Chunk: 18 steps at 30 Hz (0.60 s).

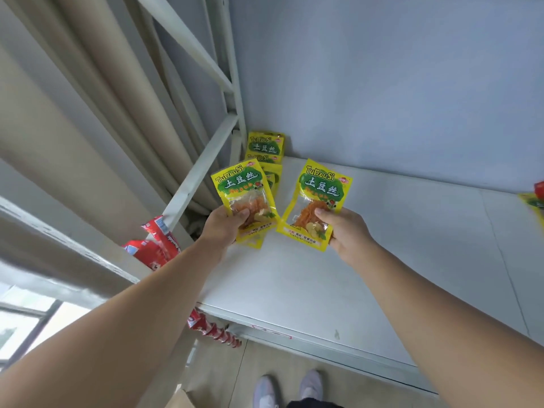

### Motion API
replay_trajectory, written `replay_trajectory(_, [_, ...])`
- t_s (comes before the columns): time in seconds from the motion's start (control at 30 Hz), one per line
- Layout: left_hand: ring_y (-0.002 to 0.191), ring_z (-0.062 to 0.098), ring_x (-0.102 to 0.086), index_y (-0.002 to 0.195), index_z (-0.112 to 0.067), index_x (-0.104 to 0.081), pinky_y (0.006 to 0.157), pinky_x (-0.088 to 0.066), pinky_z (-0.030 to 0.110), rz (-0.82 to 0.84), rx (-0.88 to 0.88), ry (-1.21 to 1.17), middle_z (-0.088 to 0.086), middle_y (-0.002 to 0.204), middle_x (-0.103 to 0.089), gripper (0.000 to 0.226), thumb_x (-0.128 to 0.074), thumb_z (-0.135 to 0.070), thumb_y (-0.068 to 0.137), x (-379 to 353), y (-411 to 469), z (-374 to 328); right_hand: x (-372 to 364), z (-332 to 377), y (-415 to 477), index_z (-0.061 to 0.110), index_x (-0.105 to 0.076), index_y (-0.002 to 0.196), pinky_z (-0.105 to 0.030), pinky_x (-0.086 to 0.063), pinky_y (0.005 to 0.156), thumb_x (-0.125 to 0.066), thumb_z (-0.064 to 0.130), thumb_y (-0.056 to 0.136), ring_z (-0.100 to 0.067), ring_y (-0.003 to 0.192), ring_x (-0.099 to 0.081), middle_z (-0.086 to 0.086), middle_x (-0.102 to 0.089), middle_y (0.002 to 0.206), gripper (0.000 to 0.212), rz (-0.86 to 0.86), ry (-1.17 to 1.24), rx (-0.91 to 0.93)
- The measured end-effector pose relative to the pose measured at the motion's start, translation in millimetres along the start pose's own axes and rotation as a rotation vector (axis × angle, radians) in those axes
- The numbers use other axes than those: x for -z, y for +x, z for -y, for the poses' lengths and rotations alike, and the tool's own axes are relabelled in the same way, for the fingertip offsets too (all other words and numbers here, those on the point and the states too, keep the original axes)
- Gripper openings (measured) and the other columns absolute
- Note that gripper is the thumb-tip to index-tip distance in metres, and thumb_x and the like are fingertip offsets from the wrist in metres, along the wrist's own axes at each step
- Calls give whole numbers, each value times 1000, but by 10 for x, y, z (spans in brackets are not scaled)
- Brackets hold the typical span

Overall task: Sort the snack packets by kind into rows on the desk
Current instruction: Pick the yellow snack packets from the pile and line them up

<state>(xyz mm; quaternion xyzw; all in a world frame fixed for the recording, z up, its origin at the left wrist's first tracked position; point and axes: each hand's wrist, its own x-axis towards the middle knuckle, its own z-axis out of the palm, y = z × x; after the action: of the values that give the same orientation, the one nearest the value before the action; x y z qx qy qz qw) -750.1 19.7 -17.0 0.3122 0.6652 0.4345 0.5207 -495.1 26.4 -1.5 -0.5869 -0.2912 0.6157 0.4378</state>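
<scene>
My left hand (221, 228) grips a yellow-green snack packet (243, 187) by its lower part, thumb on the clear window. A second packet seems to sit behind it in the same grip. My right hand (344, 231) pinches another yellow-green packet (321, 189) of the same kind, held above the white desk (382, 245). A row of matching yellow-green packets (265, 147) lies at the desk's far left corner, running toward my left hand. Red snack packets (156, 245) lie along the desk's left edge, partly hidden by my left forearm.
A white metal bed frame (206, 148) and beige curtains (88, 113) stand left of the desk. A yellow packet with something red (537, 198) shows at the right edge. More red packets (215, 331) poke out under my left arm near the front edge.
</scene>
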Motion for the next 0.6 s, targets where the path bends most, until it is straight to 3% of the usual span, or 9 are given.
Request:
replay_trajectory(0.1, [81,10,-72,93,-28,-70,68,-55,27,-68,-44,179,-10,83,-76,10,-68,-18,97,51,55,2,-84,-54,76,13,-76,95,-58,-53,99,-80,10,82,-34,98,-74,-11,-78,100,14,24,-26,-15])
replay_trajectory(0.3, [78,9,-62,101,-30,-60,57,-42,24,-104,-40,414,-8,89,-66,8,-65,-26,96,54,208,17,-159,-306,148,13,-77,93,-57,-54,97,-81,9,79,-33,95,-75,-12,-78,98,15,79,-50,-61])
replay_trajectory(0.4, [78,9,-61,108,-27,-60,60,-44,24,-50,-8,502,-6,90,-65,13,-65,-26,96,59,277,110,-195,-428,135,11,-77,94,-58,-54,98,-81,9,79,-36,99,-73,-14,-78,99,16,68,-89,-63])
replay_trajectory(0.5, [86,20,-63,106,-20,-58,75,-50,31,-27,46,607,1,94,-63,13,-65,-25,96,73,316,248,-244,-531,60,14,-79,88,-61,-53,96,-81,10,78,-39,100,-73,-14,-78,96,11,42,-82,-81])
replay_trajectory(0.6, [76,16,-57,101,-19,-53,62,-42,28,-27,51,638,1,88,-58,12,-63,-23,97,99,352,273,-337,-582,29,16,-80,86,-64,-52,95,-82,13,76,-39,98,-73,-13,-78,95,11,43,-106,-76])
